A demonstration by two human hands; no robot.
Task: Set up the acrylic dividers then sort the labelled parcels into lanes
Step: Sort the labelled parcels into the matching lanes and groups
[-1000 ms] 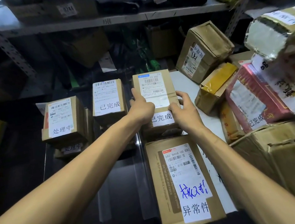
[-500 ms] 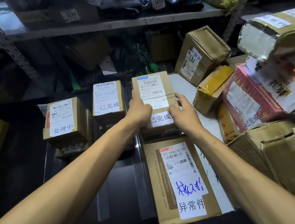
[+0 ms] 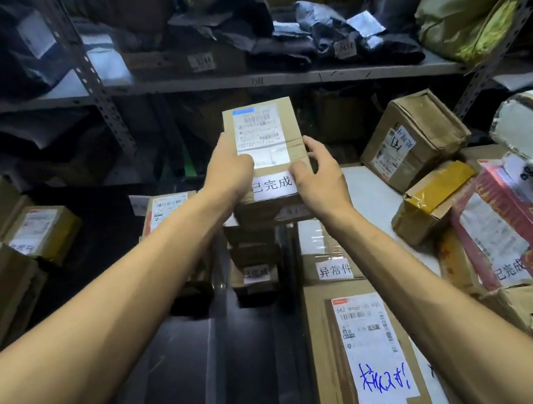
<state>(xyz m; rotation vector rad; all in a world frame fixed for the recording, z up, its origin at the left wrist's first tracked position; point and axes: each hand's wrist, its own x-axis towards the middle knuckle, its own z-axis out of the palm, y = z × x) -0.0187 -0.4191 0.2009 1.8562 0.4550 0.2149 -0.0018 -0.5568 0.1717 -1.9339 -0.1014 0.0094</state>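
A brown cardboard parcel (image 3: 265, 154) with a shipping label and a white 已完成 tag is held level above a stack of parcels (image 3: 254, 258) at mid-surface.

Held box (image 3: 267, 153): white tag "已完成". Large box (image 3: 366, 359) below it: "642 H468", tag "异常件", blue scrawl unreadable. Box between those two (image 3: 331, 261): "异常件". Pink parcel (image 3: 516, 235) right of held box: "已完成".

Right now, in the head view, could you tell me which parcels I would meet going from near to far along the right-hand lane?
Large box with blue scribble, labelled 异常件 → second 异常件 box → 已完成 parcel held up between left hand and right hand.
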